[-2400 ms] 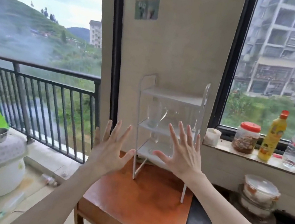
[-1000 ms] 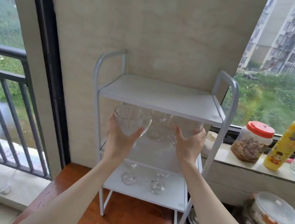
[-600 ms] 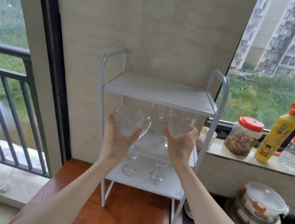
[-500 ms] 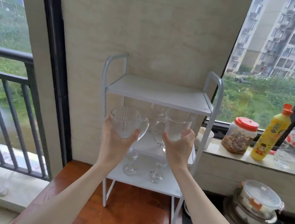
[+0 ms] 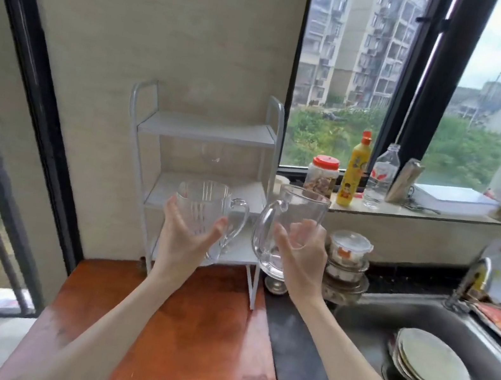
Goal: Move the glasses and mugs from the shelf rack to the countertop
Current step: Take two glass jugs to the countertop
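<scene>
No text, brand or number can be read anywhere. The yellow bottle (image 5: 354, 171) right of centre on the sill bears a label with a cartoon figure, and the clear plastic bottle (image 5: 382, 176) beside it a red-and-white label, both too blurred to read.

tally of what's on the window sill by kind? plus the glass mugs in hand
Glass mugs, held: 2, ribbed mug in left hand, plain mug in right hand
Jars, red lid: 1
Yellow squeeze bottles: 1
Clear plastic bottles: 1
White books or boxes: 1
Total: 6
Other sill items are too blurred to identify.
</scene>
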